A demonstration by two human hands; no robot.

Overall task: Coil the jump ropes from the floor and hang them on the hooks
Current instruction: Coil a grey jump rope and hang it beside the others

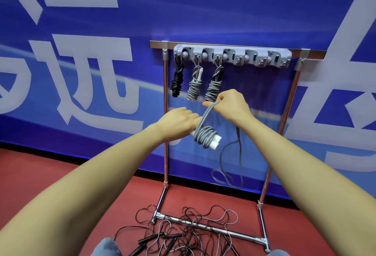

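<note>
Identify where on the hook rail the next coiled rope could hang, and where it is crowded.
Free: the right part of the grey hook rail, past the third hung bundle. Crowded: the left three hooks, holding the black bundle and two grey ones, and the floor tangle.

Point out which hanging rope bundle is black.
The leftmost hanging bundle, on the rack's first hook; the two bundles beside it are grey.

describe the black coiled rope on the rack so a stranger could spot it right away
Find the metal rack standing against the blue wall, with a grey hook strip along its top bar. Three coiled ropes hang there; the black jump rope is on the leftmost hook, the only black one beside two grey bundles.
</note>
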